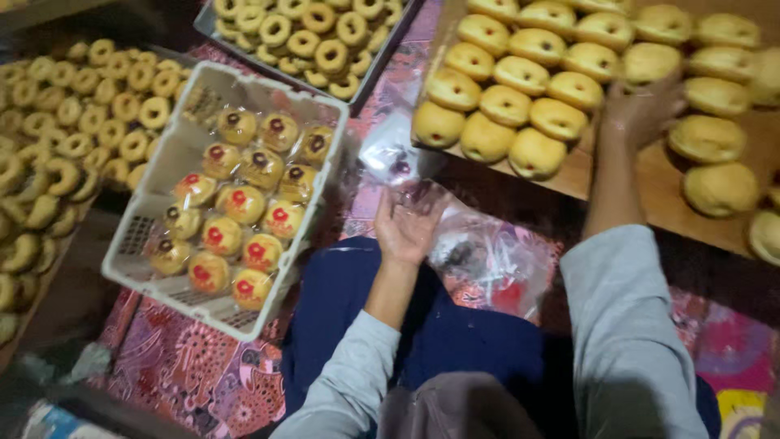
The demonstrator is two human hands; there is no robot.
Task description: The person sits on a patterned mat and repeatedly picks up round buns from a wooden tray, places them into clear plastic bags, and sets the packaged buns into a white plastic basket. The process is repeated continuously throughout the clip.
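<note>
Round bun (650, 63) under right hand (642, 110), grip unclear; left hand (409, 228) open, empty.

Dim warm light, soft motion blur, dark lower corners.

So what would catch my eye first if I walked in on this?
Probably the white basket at left, packed with wrapped buns with red and dark centres. At upper right, the right hand reaches onto a wooden board of plain golden buns, while the left hand lies open by clear plastic bags. Trays of ring-shaped pastries fill the left and top.
</note>
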